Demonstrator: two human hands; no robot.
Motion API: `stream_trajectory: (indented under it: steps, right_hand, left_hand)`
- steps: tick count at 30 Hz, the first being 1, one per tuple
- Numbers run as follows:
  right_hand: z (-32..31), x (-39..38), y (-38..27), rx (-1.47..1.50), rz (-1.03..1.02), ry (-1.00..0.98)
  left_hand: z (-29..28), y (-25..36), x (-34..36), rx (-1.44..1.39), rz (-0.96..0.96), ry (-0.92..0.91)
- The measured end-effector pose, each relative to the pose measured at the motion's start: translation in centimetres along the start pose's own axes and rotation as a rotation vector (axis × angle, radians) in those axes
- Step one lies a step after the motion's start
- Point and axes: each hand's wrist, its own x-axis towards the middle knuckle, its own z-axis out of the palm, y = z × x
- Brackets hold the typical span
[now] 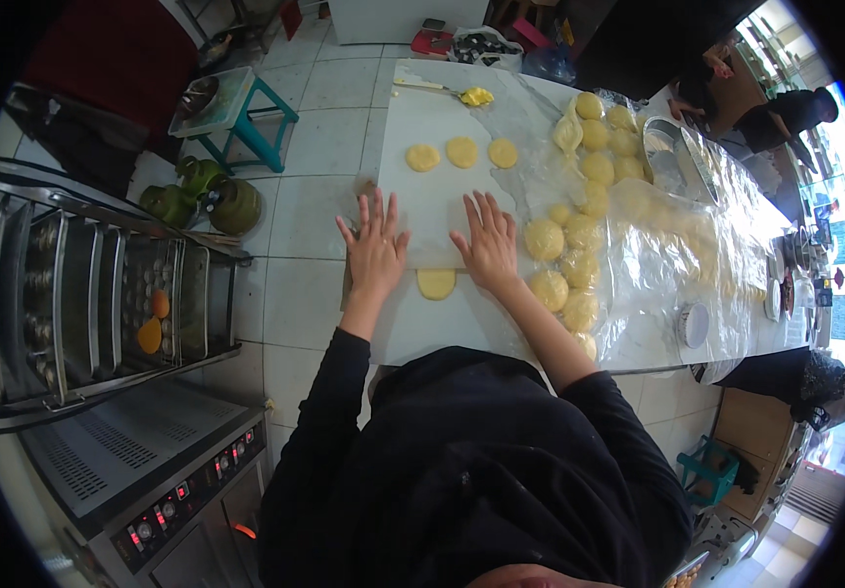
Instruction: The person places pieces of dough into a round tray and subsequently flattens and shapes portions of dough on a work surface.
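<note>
Both of my hands are spread flat over what looks like a pale rolling pin [431,263], my left hand [375,250] at the table's left edge and my right hand [488,250] farther right. A flattened piece of yellow dough [436,285] shows just below the pin, its upper part hidden. Beyond my fingers lie three small dough discs [461,152] on the white table [422,333]. A long-handled tool with yellow paste on its end [476,96] rests at the far edge. To my right, several plastic-covered dough balls [544,240] sit beside a round metal pan [677,162].
At left stand a metal tray rack [99,294], an oven [148,461], green gas cylinders [231,206] and a teal stool [256,127]. Plastic sheeting [677,255] and a white bowl [694,323] cover part of the table's right side. Other people [775,127] are along the right.
</note>
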Motion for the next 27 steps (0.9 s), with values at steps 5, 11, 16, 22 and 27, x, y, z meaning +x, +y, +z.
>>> stream_trajectory:
  steps: [5, 11, 16, 22, 27]
  right_hand:
    - [-0.5, -4.2, 0.4, 0.102, -0.12, -0.333]
    - [0.3, -3.8, 0.2, 0.605, -0.014, -0.362]
    - [2.7, -3.0, -2.4, 0.507, 0.075, -0.461]
    - [1.1, -2.5, -1.5, 0.581, -0.236, -0.403]
    - [-1.4, 2.6, 4.5, 0.651, -0.003, -0.18]
  left_hand:
    - [-1.4, 0.2, -3.6, -0.193, 0.185, -0.129]
    - [-0.2, -1.8, -11.8, -0.419, 0.319, 0.137]
    - [0.8, -8.5, -15.5, -0.339, 0.185, 0.303]
    - [-2.5, -11.6, -12.8, -0.276, -0.131, 0.59]
    - [0.2, -11.6, -13.0, -0.751, -0.423, 0.712]
